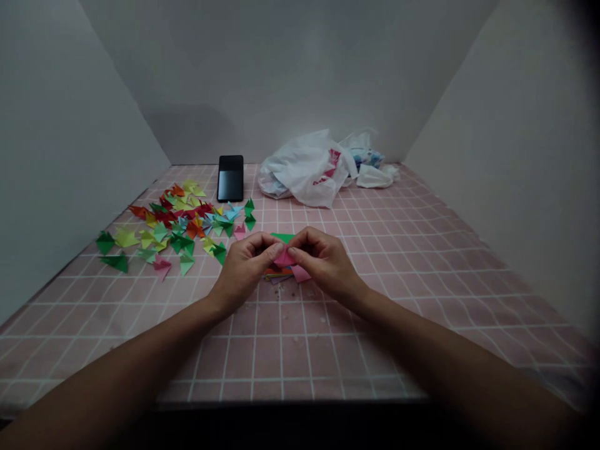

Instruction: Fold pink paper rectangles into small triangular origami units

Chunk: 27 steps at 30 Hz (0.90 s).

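Observation:
Between my two hands is a small folded piece of pink paper (284, 259), pinched from both sides. My left hand (244, 265) grips its left edge with thumb and forefinger. On the other side, my right hand (325, 265) holds it the same way, the fingers partly hidden behind the thumb. Beneath them lies a stack of coloured paper (277, 273), with green, orange and pink sheets showing at its edges. To the left of my hands spreads a pile of folded paper figures (180, 240) in green, yellow, red, orange, blue and pink.
A black phone (230, 179) lies at the back, behind the paper figures. Right of it sits a crumpled white plastic bag (307, 169), with another bag (368, 156) beside it. The pink checked tablecloth (422, 250) reaches to pale walls on three sides.

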Motion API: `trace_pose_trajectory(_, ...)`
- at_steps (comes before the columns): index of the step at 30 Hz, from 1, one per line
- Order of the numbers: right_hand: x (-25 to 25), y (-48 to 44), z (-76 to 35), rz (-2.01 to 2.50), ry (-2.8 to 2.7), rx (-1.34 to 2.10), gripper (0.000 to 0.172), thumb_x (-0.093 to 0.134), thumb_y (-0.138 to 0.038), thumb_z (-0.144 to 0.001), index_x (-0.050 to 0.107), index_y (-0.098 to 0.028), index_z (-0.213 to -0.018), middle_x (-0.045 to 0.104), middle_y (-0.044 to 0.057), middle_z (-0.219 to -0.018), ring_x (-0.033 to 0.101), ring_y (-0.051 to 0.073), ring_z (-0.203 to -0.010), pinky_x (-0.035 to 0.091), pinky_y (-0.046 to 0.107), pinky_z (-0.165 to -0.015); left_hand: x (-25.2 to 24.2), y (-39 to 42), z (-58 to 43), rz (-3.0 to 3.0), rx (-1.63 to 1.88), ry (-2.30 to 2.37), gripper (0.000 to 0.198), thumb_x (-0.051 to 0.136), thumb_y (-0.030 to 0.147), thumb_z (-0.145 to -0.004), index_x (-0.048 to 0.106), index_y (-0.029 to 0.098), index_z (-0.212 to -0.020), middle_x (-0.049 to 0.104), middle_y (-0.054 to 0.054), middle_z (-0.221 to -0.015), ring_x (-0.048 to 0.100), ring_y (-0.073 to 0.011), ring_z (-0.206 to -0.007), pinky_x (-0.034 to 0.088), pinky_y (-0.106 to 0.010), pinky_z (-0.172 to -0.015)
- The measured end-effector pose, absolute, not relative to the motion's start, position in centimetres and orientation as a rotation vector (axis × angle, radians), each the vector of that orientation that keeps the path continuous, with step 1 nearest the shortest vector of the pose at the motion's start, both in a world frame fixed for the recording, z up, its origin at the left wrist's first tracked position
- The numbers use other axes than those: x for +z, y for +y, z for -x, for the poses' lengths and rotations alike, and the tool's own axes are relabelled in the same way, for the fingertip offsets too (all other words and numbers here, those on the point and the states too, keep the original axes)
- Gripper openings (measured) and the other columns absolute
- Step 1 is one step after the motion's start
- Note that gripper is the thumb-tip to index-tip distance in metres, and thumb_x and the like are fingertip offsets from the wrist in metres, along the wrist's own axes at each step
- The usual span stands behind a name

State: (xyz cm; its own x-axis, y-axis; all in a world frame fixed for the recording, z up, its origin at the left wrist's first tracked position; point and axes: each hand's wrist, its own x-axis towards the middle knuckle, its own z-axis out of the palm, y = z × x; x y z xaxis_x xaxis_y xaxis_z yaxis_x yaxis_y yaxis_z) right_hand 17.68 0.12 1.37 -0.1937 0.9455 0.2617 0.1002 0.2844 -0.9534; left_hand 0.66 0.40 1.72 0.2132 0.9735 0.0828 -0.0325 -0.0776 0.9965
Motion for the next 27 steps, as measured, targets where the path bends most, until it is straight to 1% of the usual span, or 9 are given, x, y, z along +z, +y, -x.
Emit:
trace_pose_trajectory(4,1.23,0.19,-17.71,0.992,-1.562,1.052,0.014,0.065,-0.027,-0.082,0.058,-0.02,-0.071,0.059,-0.002,-0.067,0.054,0.013,-0.063,0.043,0.028,-0.06,1.98,0.29,-0.59,-1.42,1.104,1.04,0.018,0.071,0.033,-0.082,0.073,0.016,-0.084,0.068,-0.001,-0.078,0.061,-0.0124,-0.07,0.053,-0.025,-0.065)
trace_pose_trajectory(11,1.07,0.27,-17.68,1.007,-1.592,1.035,0.015,0.065,-0.028,-0.082,0.059,-0.019,-0.072,0.061,0.0,-0.071,0.055,0.014,-0.066,0.043,0.029,-0.061,2.28,0.18,-0.5,-1.627,1.122,1.129,0.016,0.068,0.031,-0.085,0.074,0.017,-0.079,0.07,-0.002,-0.076,0.061,-0.0142,-0.072,0.05,-0.027,-0.069)
trace_pose_trajectory(18,1.01,0.21,-17.62,1.008,-1.59,1.051,0.017,0.066,-0.03,-0.083,0.058,-0.019,-0.073,0.062,0.0,-0.072,0.055,0.014,-0.066,0.043,0.028,-0.06,2.07,0.21,-0.35,-1.588,1.103,1.113,0.015,0.07,0.031,-0.083,0.074,0.016,-0.081,0.069,-0.002,-0.076,0.061,-0.0135,-0.071,0.049,-0.026,-0.068)
trace_pose_trajectory(23,1.24,0.14,-17.71,1.035,-1.61,1.024,0.016,0.065,-0.027,-0.084,0.058,-0.019,-0.072,0.062,0.0,-0.072,0.056,0.014,-0.067,0.043,0.029,-0.062,2.08,0.24,-0.41,-1.534,1.097,1.082,0.018,0.068,0.032,-0.086,0.074,0.016,-0.079,0.068,-0.001,-0.075,0.06,-0.0127,-0.069,0.048,-0.025,-0.067)
trace_pose_trajectory(27,1.24,0.17,-17.7,1.044,-1.618,1.012,0.015,0.065,-0.027,-0.084,0.058,-0.02,-0.072,0.063,0.001,-0.073,0.055,0.014,-0.068,0.043,0.029,-0.062,1.99,0.35,-0.49,-1.475,1.096,1.056,0.017,0.07,0.032,-0.084,0.074,0.016,-0.078,0.068,-0.001,-0.074,0.06,-0.0126,-0.068,0.049,-0.025,-0.066)
